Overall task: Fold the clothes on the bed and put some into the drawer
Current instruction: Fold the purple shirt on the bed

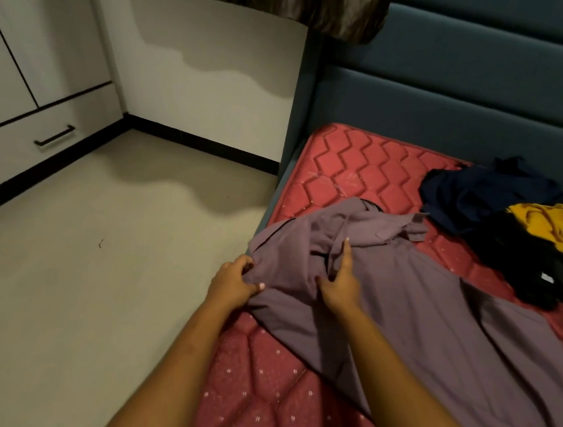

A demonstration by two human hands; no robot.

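Left hand (232,284) pinches shirt (435,317) edge, lower centre of frame. Right hand (340,286) rests on shirt, index straight, thumb spread.

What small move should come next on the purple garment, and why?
Probably spread the crumpled purple cloth garment flat on the red quilted mattress: the left hand pinches its edge, the right hand presses bunched folds, so it isn't ready to fold.
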